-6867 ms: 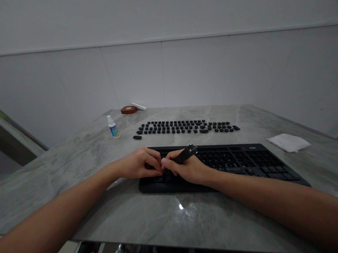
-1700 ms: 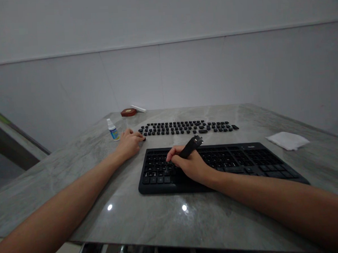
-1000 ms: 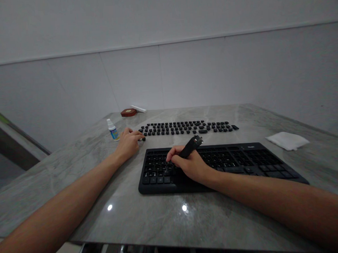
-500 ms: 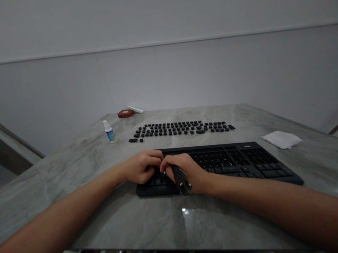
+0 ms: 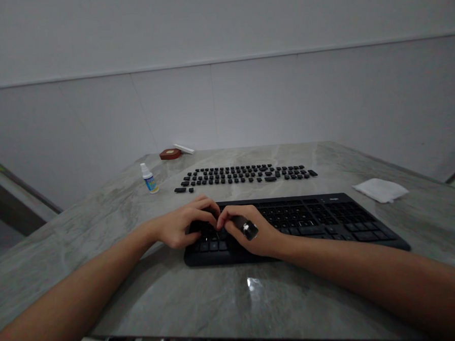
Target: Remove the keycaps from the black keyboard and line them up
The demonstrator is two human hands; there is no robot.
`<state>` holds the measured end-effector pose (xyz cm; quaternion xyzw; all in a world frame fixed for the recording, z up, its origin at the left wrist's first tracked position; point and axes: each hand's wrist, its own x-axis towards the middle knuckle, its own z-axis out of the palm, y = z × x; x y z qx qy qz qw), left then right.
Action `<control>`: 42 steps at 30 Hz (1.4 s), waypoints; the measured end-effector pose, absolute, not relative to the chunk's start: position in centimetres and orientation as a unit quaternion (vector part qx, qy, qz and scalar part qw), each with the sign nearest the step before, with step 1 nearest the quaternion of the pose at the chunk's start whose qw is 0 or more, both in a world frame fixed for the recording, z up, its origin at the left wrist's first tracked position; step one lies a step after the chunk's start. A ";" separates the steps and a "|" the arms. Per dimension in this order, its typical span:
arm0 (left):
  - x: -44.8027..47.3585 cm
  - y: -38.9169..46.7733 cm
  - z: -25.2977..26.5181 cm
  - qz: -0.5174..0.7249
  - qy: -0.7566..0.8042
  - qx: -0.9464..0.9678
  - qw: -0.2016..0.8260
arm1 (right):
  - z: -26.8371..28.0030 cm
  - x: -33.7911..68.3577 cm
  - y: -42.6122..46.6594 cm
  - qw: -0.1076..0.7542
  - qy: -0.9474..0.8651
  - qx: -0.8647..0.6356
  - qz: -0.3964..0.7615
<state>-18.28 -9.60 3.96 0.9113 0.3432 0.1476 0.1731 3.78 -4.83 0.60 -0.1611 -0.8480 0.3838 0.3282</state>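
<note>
A black keyboard (image 5: pixel 317 221) lies on the table, with keycaps gone from much of its upper area and some still seated along the bottom row. In my right hand (image 5: pixel 259 235) is a dark-handled tool, apparently a keycap puller (image 5: pixel 244 227), its shiny end facing me; thin wire-like parts point down at the keyboard's left side. My left hand (image 5: pixel 182 223) arches over the keyboard's left end, thumb and fingers apart, with nothing visible in it. The left fingertips come close to the right fingertips, and whether they touch the keyboard I cannot tell.
Several loose black keycaps (image 5: pixel 228 179) stand in rows behind the keyboard. A white spray bottle (image 5: pixel 150 182) with a blue label is at the left, and a red-brown case (image 5: pixel 170 153) sits farther back. A folded white cloth (image 5: pixel 380 189) lies at the right on the marbled table (image 5: pixel 161 296).
My left hand has opened from a tighter curl and its fingers have lifted apart. The tool in my right hand has tipped, so its end now faces me more directly.
</note>
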 end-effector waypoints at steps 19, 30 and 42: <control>-15.5 -10.4 2.2 0.227 0.273 0.920 0.164 | 0.3 4.3 -6.1 0.274 -0.949 0.101 -0.121; -14.0 -8.4 3.9 0.104 0.396 0.860 0.305 | 0.0 6.0 -2.6 0.146 -0.979 0.091 0.107; -16.0 -8.3 3.2 0.176 0.358 0.858 0.324 | 0.2 6.2 -3.3 0.233 -0.929 -0.031 0.286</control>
